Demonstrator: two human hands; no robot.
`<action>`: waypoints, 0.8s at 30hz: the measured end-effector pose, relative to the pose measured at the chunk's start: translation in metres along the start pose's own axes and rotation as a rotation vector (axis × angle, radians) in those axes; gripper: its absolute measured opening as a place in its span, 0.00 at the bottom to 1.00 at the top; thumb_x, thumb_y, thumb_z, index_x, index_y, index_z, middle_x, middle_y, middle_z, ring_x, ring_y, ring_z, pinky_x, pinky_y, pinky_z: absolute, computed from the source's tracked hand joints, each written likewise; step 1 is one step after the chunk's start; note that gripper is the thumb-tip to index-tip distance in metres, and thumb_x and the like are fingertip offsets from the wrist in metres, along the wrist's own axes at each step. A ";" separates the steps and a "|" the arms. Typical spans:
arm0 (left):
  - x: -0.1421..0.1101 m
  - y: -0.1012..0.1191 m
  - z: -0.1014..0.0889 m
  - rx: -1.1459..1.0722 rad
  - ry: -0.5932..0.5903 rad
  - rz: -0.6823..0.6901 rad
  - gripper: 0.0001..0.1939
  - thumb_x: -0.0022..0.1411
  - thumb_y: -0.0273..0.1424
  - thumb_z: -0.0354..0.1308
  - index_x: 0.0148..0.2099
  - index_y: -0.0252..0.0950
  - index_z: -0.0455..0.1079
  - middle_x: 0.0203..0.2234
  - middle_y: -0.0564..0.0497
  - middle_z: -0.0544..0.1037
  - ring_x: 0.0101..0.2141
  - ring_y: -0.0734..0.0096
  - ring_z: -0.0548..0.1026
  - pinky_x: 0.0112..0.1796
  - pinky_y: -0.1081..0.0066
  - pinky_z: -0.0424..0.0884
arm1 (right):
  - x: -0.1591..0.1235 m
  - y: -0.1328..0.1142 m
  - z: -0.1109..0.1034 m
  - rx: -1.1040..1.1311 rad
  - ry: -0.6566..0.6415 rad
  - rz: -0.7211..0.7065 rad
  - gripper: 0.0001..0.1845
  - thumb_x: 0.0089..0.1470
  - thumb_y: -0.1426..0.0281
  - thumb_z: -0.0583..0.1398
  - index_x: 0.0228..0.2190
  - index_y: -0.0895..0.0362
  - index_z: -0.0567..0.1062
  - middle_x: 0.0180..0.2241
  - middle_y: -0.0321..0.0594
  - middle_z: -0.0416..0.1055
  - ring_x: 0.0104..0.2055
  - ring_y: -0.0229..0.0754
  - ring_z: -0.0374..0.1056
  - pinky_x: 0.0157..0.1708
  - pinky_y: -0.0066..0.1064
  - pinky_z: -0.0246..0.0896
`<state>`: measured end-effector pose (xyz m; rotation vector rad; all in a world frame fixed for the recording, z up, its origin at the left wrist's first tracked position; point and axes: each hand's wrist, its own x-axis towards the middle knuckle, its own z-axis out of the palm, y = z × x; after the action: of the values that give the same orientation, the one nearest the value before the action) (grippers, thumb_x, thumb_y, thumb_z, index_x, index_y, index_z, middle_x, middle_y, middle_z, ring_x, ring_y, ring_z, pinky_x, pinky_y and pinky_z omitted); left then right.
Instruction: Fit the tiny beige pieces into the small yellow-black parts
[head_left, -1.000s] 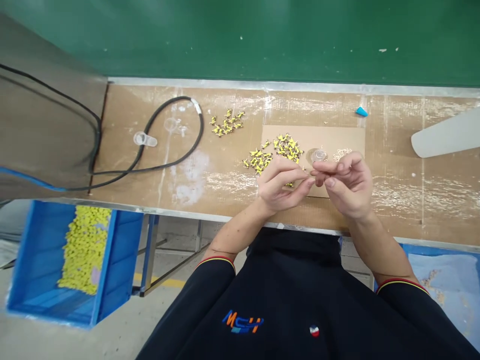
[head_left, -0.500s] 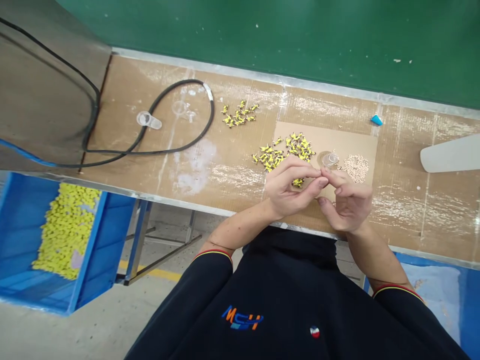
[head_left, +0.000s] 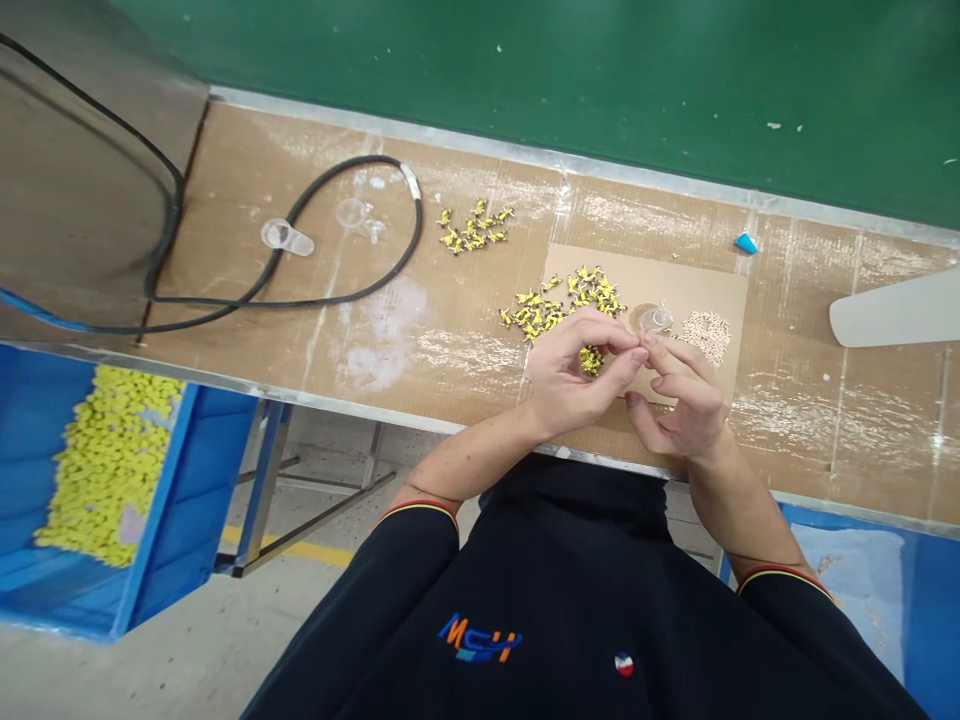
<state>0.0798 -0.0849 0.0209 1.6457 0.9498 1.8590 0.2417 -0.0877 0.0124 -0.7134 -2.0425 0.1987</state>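
My left hand (head_left: pixel 574 380) and my right hand (head_left: pixel 679 400) meet fingertip to fingertip above a cardboard sheet (head_left: pixel 705 275) on the workbench. Both pinch something tiny that I cannot make out. Right behind the fingers lie a heap of small yellow-and-black parts (head_left: pixel 559 300), a small clear plastic cup (head_left: pixel 654 319) and a patch of tiny beige pieces (head_left: pixel 705 330).
A smaller cluster of yellow parts (head_left: pixel 472 228) lies further left, by a looping black cable (head_left: pixel 315 255) and two clear plastic scoops (head_left: pixel 285 237). A blue bin of yellow pieces (head_left: pixel 105 470) stands below the bench on the left. A blue scrap (head_left: pixel 745 243) and a grey blade (head_left: pixel 892 310) lie right.
The hands stay joined in a pinch; my right hand has sunk lower and curled under the left fingertips. The view has tilted slightly.
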 end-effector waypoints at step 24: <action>0.017 -0.025 -0.019 0.086 0.147 0.033 0.13 0.66 0.32 0.68 0.34 0.40 0.66 0.25 0.58 0.71 0.28 0.78 0.71 0.31 0.72 0.70 | 0.000 0.028 -0.021 0.074 0.471 0.224 0.21 0.52 0.66 0.72 0.40 0.45 0.66 0.28 0.28 0.71 0.27 0.41 0.72 0.28 0.37 0.70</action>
<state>0.0565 -0.0592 0.0122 1.6005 1.0831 2.0092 0.2704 -0.0678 0.0124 -0.8522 -1.5020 0.2108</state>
